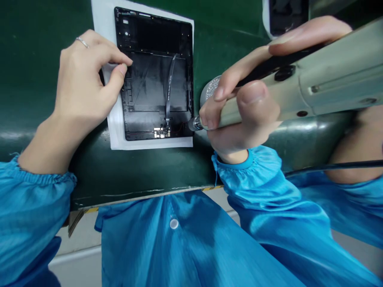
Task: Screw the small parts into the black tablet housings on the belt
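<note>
A black tablet shell (149, 83) lies open on a white sheet (115, 119), its inside facing up. A flat ribbon cable (170, 85) runs down it to a small circuit board (162, 132) near the lower edge. My left hand (86, 75), wearing a ring, pinches the shell's left rim between thumb and forefinger. My right hand (239, 123) is wrapped around a pale electric screwdriver (323, 79). The tool's tip is at the shell's lower right corner; whether it touches a screw I cannot tell. Behind the fingers a round, speckled silvery dish (211, 87) is partly hidden.
The green tabletop (134, 171) ends at a worn front edge. Another dark shell (289, 16) lies at the upper right. At the right are another person's bare forearm (353, 147) and blue sleeve. A black cable (335, 165) crosses there. Whose fingers show above the screwdriver is unclear.
</note>
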`<state>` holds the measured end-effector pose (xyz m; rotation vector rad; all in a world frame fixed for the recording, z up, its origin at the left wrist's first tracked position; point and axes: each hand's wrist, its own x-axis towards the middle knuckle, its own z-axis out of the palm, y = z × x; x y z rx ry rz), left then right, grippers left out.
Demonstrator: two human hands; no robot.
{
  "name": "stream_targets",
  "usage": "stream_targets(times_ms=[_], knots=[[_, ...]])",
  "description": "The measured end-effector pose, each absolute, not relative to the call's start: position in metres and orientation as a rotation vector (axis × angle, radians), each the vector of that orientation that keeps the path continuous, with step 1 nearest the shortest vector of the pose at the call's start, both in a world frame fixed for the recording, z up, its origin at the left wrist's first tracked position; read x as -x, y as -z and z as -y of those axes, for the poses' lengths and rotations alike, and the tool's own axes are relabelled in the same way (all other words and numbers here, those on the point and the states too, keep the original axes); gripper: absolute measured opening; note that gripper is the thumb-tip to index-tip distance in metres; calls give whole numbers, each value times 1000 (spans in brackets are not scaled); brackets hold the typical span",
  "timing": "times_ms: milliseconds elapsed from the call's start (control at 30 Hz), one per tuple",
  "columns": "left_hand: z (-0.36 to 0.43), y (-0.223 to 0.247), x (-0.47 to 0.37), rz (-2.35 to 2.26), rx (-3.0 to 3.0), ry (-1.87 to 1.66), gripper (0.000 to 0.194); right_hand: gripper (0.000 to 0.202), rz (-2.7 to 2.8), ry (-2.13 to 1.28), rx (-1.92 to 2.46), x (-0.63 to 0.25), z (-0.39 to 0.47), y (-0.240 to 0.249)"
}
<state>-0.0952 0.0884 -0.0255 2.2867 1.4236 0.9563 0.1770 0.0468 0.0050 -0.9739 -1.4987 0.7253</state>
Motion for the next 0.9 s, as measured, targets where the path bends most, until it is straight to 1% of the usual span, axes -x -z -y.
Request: stream_targets(times_ms=[100, 200, 267, 333, 367, 467, 533, 567, 633, 667, 733, 833, 900], knots=[[-89, 22, 93, -1411, -2273, -966, 34, 53, 1465, -634, 750, -170, -56, 2], [-88, 8, 91, -1476, -2264, -910, 37, 54, 1472, -637, 748, -166, -60, 7], [-84, -7, 91, -1571, -2273, -819, 45, 56, 1493, -604, 808, -165, -58, 8], [-73, -22, 95, -1718, -2274, -666, 52, 58, 1506, -556, 862, -164, -55, 9], [-65, -29, 97, -1833, -2259, -572, 52, 57, 1508, -558, 872, -164, -53, 9], [-34, -39, 102, -2200, -2104, -197, 52, 45, 1499, -677, 805, -163, -52, 13], [-10, -38, 99, -2249, -2016, 31, 57, 47, 1439, -738, 728, -162, -54, 13], [0, -35, 96, -2209, -2031, 66, 55, 49, 1404, -742, 696, -163, -57, 12], [17, -26, 89, -2123, -2135, 9, 48, 47, 1343, -725, 671, -168, -62, 8], [22, -22, 86, -2085, -2155, -75, 41, 44, 1322, -707, 664, -173, -65, 5], [26, -14, 83, -1978, -2138, -243, 36, 38, 1272, -671, 640, -188, -71, 0], [18, -10, 88, -1873, -1945, -452, 33, 41, 1231, -512, 589, -211, -79, -1], [6, -7, 95, -1825, -1722, -632, 28, 36, 1190, -481, 582, -222, -82, 1]])
